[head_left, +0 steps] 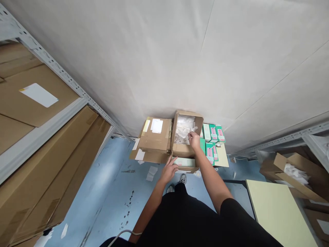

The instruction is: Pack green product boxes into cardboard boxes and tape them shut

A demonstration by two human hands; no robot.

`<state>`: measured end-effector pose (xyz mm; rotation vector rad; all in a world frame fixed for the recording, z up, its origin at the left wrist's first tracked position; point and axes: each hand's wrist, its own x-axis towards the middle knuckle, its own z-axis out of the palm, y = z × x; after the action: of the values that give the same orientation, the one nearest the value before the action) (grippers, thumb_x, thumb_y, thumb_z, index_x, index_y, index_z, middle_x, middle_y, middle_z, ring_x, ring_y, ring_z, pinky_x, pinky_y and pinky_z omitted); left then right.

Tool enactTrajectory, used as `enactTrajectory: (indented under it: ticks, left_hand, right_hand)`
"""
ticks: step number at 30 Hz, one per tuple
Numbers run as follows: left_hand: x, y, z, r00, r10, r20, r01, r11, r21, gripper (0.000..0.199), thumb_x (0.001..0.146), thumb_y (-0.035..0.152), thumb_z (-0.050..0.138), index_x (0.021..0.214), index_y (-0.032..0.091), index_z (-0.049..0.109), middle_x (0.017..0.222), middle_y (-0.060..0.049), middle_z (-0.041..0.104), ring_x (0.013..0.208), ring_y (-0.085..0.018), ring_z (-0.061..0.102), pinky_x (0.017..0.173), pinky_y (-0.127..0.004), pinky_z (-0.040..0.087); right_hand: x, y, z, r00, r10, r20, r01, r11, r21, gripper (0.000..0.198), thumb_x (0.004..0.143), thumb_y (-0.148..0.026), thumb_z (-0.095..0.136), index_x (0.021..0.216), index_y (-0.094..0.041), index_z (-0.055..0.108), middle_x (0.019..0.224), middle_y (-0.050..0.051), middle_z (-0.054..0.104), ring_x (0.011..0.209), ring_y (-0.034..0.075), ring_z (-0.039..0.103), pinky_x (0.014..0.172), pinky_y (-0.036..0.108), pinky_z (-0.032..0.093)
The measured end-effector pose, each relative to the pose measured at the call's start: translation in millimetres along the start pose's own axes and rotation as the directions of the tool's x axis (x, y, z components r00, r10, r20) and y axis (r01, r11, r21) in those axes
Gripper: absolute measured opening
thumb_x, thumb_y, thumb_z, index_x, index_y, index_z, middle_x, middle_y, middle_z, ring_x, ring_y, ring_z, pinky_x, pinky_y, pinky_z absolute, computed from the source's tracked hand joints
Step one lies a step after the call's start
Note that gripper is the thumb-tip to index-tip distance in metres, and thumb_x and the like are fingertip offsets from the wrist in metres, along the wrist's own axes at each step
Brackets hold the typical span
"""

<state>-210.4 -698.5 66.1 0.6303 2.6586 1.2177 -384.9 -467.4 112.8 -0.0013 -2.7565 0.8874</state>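
Observation:
An open cardboard box (184, 149) stands against the wall, filled with crumpled clear and white plastic bags (184, 127). My right hand (194, 140) reaches over its near right side, fingers pinched at the edge of a bag. Just in front, a lower carton (187, 169) holds a long white and pale green box (184, 162). My left hand (169, 170) lies at that carton's left corner, fingers stretched out and the thumb by the pale green box. To the right are several green and white product boxes (210, 153) with pink pictures.
Flattened cardboard (155, 139) with white labels lies stacked on the left. Metal shelving with large cartons (38, 92) rises at far left. At right are a pale yellow board (277, 209) and an open carton (295, 171). Paper scraps (151, 173) lie on the blue floor.

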Motion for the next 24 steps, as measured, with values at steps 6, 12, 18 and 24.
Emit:
enactTrajectory:
  ticks: [6, 12, 18, 24]
  left_hand:
    - [-10, 7, -9, 0.999, 0.044, -0.019, -0.044, 0.999, -0.007, 0.024, 0.097, 0.016, 0.056, 0.102, 0.025, 0.078, 0.164, -0.001, 0.046, 0.162, -0.033, 0.021, 0.126, -0.055, 0.04]
    - [-22, 11, -5, 0.997, 0.067, -0.045, -0.068, 0.998, -0.009, 0.027, 0.1, 0.02, 0.053, 0.105, 0.023, 0.079, 0.167, -0.002, 0.042, 0.162, -0.035, 0.02, 0.126, -0.056, 0.037]
    - [-19, 23, -1, 0.996, 0.093, 0.001, -0.093, 0.995, -0.023, 0.026, 0.099, 0.022, 0.055, 0.107, 0.025, 0.08, 0.168, -0.001, 0.041, 0.161, -0.035, 0.02, 0.127, -0.058, 0.034]
    - [-3, 43, 20, 0.987, 0.158, 0.043, -0.159, 0.987, 0.021, 0.025, 0.099, 0.023, 0.056, 0.106, 0.026, 0.08, 0.167, 0.001, 0.042, 0.161, -0.034, 0.02, 0.127, -0.058, 0.034]
  right_hand:
    - [-87, -15, -39, 0.976, -0.04, -0.214, 0.065, 0.991, 0.113, 0.023, 0.098, -0.027, 0.05, 0.098, -0.019, 0.072, 0.096, 0.01, 0.073, 0.092, 0.025, 0.069, 0.087, 0.036, 0.056]
    - [-181, -22, -53, 0.989, -0.091, 0.119, 0.091, 0.996, 0.006, 0.025, 0.1, -0.033, 0.057, 0.113, -0.025, 0.076, 0.119, 0.01, 0.076, 0.105, 0.026, 0.073, 0.088, 0.038, 0.06]
    - [-214, -21, -83, 0.964, -0.009, 0.265, 0.041, 0.992, -0.117, 0.037, 0.094, -0.043, 0.071, 0.128, -0.029, 0.073, 0.149, 0.009, 0.063, 0.117, 0.031, 0.072, 0.091, 0.043, 0.063]
    - [-221, -4, -115, 0.993, -0.027, 0.111, 0.033, 0.998, -0.05, 0.033, 0.098, -0.031, 0.065, 0.13, -0.026, 0.073, 0.139, 0.011, 0.069, 0.128, 0.03, 0.066, 0.107, 0.049, 0.057]
